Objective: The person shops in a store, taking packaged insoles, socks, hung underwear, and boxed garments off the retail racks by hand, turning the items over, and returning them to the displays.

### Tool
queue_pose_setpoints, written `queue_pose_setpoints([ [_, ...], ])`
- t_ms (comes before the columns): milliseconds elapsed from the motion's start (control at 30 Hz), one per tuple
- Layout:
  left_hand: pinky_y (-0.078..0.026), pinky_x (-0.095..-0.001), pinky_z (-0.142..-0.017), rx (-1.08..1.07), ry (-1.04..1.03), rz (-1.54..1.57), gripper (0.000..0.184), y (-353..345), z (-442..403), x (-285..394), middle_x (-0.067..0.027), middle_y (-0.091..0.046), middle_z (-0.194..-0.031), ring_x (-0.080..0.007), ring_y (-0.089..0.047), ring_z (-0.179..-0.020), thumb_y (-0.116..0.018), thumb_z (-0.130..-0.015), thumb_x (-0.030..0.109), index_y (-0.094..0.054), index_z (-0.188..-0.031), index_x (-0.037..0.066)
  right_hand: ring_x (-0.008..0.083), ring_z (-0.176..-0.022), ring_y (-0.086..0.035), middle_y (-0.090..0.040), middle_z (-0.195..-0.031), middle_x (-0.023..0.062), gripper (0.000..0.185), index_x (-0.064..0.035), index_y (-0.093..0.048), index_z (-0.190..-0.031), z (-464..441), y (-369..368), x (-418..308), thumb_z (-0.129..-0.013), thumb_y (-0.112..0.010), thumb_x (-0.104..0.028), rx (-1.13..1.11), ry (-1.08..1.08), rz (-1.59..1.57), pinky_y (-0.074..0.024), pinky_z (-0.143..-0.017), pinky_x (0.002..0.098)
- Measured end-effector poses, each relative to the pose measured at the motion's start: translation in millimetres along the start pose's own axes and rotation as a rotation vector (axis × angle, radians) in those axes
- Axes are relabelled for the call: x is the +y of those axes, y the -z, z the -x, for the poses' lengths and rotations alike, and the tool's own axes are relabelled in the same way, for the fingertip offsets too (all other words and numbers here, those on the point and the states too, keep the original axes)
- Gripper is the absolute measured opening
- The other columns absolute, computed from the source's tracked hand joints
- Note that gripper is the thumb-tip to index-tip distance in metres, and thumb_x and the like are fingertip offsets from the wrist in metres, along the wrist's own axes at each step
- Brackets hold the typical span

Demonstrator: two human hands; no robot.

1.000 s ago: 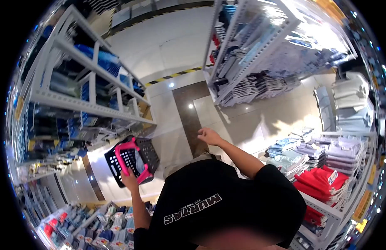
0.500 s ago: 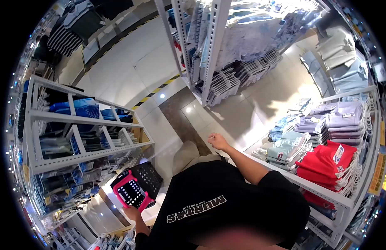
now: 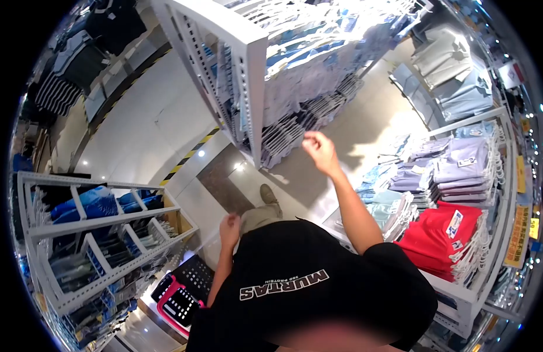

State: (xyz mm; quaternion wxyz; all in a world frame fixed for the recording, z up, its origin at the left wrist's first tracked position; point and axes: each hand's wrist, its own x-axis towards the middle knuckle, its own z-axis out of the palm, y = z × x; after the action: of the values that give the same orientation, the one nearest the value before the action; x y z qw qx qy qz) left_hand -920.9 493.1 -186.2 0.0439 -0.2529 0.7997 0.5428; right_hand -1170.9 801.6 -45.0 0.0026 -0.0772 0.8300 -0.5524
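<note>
My right hand (image 3: 322,151) is raised in front of me with its fingers loosely bent and nothing visible in them. In the view it lies just in front of a rack of hanging light-blue and grey clothes (image 3: 336,88), with no contact that I can make out. My left hand (image 3: 229,229) is beside my left thigh, fingers partly bent and empty. Behind it, at lower left, stands a black shopping basket (image 3: 196,271) with a pink handle (image 3: 166,305); the hand is apart from both, and my forearm overlaps the basket's edge.
On the right, a white-framed display (image 3: 453,287) bears folded red garments (image 3: 438,240) and lilac garments (image 3: 459,161) on hangers. A white divided shelf (image 3: 101,223) of clothes stands left. Ahead, tiled floor (image 3: 148,129) has a yellow-black striped tape (image 3: 189,157).
My left hand has come away from the basket's pink handle and moved forward to my thigh. My right hand has risen forward. The rack ahead appears closer, and one shoe now shows.
</note>
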Motion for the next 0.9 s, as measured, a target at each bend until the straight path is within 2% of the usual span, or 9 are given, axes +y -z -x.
queue_pose_setpoints([
  [133, -0.051, -0.0327, -0.080, -0.124, -0.298, 0.039, 0.031, -57, -95, 113, -0.0149, -0.069, -0.102, -0.0216, -0.066, -0.091, -0.064, -0.090, 0.019, -0.062, -0.113, -0.002, 0.0051, -0.075, -0.055, -0.064, -0.085, 0.0000, 0.028, -0.0006, -0.064, -0.113, -84, 69, -65, -0.088, -0.069, -0.011, 0.222, 0.168, 0.032, -0.0464, -0.067, 0.0203],
  [233, -0.051, -0.0333, -0.080, -0.324, -0.377, 0.047, 0.033, -96, -133, 186, -0.0139, -0.068, -0.105, -0.0229, -0.066, -0.093, -0.064, -0.089, 0.019, -0.061, -0.115, -0.001, 0.0140, -0.083, -0.064, -0.068, -0.096, 0.0073, 0.029, -0.0014, -0.065, -0.112, -122, 96, -119, -0.085, -0.072, -0.012, 0.372, 0.346, 0.096, -0.0514, -0.075, 0.0259],
  [300, -0.051, -0.0330, -0.078, -0.545, -0.262, 0.082, 0.036, -114, -139, 226, -0.0130, -0.068, -0.103, -0.0205, -0.065, -0.090, -0.066, -0.090, 0.025, -0.061, -0.116, 0.000, 0.0229, -0.094, -0.062, -0.065, -0.102, 0.0101, 0.033, -0.0036, -0.065, -0.111, -141, 105, -141, -0.079, -0.075, -0.010, 0.429, 0.498, 0.266, -0.0492, -0.085, 0.0330],
  [400, -0.051, -0.0327, -0.077, -0.605, -0.418, 0.066, 0.039, -143, -136, 246, -0.0113, -0.067, -0.102, -0.0187, -0.064, -0.086, -0.066, -0.090, 0.030, -0.061, -0.116, 0.001, 0.0323, -0.107, -0.053, -0.061, -0.110, 0.0117, 0.040, -0.0066, -0.065, -0.110, -166, 104, -161, -0.072, -0.076, -0.010, 0.495, 0.729, 0.553, -0.0412, -0.098, 0.0400],
  [467, -0.051, -0.0327, -0.077, -0.628, -0.387, 0.004, 0.038, -144, -128, 249, -0.0105, -0.067, -0.100, -0.0182, -0.063, -0.084, -0.066, -0.091, 0.030, -0.061, -0.115, 0.001, 0.0302, -0.109, -0.052, -0.062, -0.112, 0.0106, 0.037, -0.0083, -0.068, -0.107, -181, 101, -156, -0.070, -0.076, -0.009, 0.445, 0.777, 0.544, -0.0411, -0.095, 0.0397],
  [567, -0.051, -0.0321, -0.077, -0.578, -0.265, 0.031, 0.037, -149, -133, 249, -0.0104, -0.067, -0.100, -0.0174, -0.064, -0.085, -0.065, -0.091, 0.029, -0.061, -0.115, 0.001, 0.0273, -0.105, -0.052, -0.061, -0.112, 0.0114, 0.027, -0.0099, -0.072, -0.100, -205, 108, -144, -0.073, -0.073, -0.012, 0.358, 0.884, 0.527, -0.0413, -0.086, 0.0375],
  [733, -0.051, -0.0329, -0.079, -0.435, -0.162, 0.119, 0.032, -156, -161, 254, -0.0117, -0.067, -0.103, -0.0196, -0.065, -0.087, -0.062, -0.091, 0.022, -0.061, -0.113, 0.000, 0.0280, -0.100, -0.058, -0.067, -0.105, 0.0131, 0.018, -0.0018, -0.071, -0.088, -211, 137, -146, -0.072, -0.064, -0.005, 0.411, 1.034, 0.401, -0.0443, -0.089, 0.0394],
  [800, -0.050, -0.0351, -0.086, -0.186, -0.646, -0.072, 0.027, -158, -169, 264, -0.0141, -0.068, -0.104, -0.0198, -0.065, -0.098, -0.054, -0.093, 0.015, -0.062, -0.112, -0.003, 0.0286, -0.101, -0.059, -0.066, -0.104, 0.0152, 0.017, 0.0013, -0.070, -0.089, -215, 155, -131, -0.076, -0.063, -0.005, 0.442, 1.077, 0.254, -0.0459, -0.089, 0.0389],
  [900, -0.050, -0.0345, -0.091, -0.459, -0.048, 0.943, 0.033, -185, -162, 286, -0.0084, -0.065, -0.116, -0.0208, -0.063, -0.107, -0.050, -0.097, 0.019, -0.059, -0.122, 0.000, 0.0293, -0.104, -0.058, -0.065, -0.106, 0.0171, 0.018, 0.0033, -0.067, -0.095, -219, 169, -109, -0.084, -0.059, -0.008, 0.485, 1.067, -0.004, -0.0468, -0.092, 0.0393],
])
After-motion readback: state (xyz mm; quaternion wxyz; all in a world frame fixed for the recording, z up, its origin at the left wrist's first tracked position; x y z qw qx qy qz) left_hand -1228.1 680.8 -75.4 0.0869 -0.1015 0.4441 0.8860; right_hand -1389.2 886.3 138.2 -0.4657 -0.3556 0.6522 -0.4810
